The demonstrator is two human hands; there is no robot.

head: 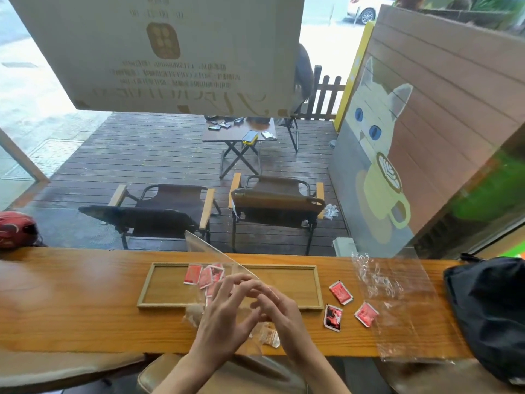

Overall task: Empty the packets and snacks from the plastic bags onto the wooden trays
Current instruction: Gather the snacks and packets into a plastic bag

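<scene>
Both our hands meet over the near edge of the wooden tray (318, 282), working a clear plastic bag (216, 251) that stands up between them and the window. Left hand (224, 314) has fingers spread and loosely curved against the film; right hand (279, 311) curls in toward the left fingertips, apparently pinching the film, but motion blur means we cannot tell the exact grip. The bag is stiff, glossy and transparent, with one corner poking up past the counter edge; its lower end crumples under our wrists, with a pale snack packet (270, 335) visible inside it near the counter's front edge. Through the film, a cluster of red sachets (204, 275) lies in the left half of the tray, just ahead of the left fingers; whether they sit loose on the tray or remain inside the bag, we cannot tell. The tray is long, shallow and rectangular, light wood with a thin raised rim. Three more red sachets (341, 292) lie on the wooden counter (71, 308) just right of the tray, flat, square and foil-like, one showing a darker face. A second clear bag (397, 302) lies wrinkled and flat further right, beside a black fabric bag (488, 314). The counter is varnished, with orange-brown grain.
</scene>
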